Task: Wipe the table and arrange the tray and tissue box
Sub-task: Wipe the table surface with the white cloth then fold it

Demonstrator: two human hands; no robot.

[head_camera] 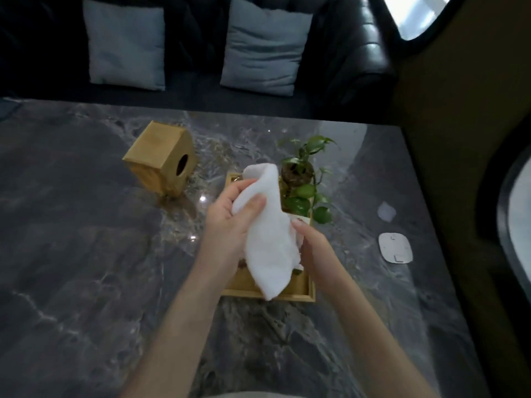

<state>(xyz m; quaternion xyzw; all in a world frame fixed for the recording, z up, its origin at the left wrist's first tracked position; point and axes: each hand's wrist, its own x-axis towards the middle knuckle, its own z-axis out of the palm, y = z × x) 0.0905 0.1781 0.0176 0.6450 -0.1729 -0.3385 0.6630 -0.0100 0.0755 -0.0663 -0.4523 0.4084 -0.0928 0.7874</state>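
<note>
A white cloth (pixel 268 242) hangs above the middle of the dark marble table (pixel 86 254). My left hand (pixel 230 222) grips its upper part with thumb on top. My right hand (pixel 311 248) pinches its right edge. Under the cloth lies a wooden tray (pixel 301 293), mostly hidden by the cloth and my hands. A wooden tissue box (pixel 161 159) lies tipped on its side to the tray's upper left, its round opening facing right.
A potted green plant (pixel 304 179) stands in the tray's far end. A white flat pad (pixel 396 248) lies near the table's right edge. A dark sofa with two grey cushions (pixel 265 47) runs behind the table.
</note>
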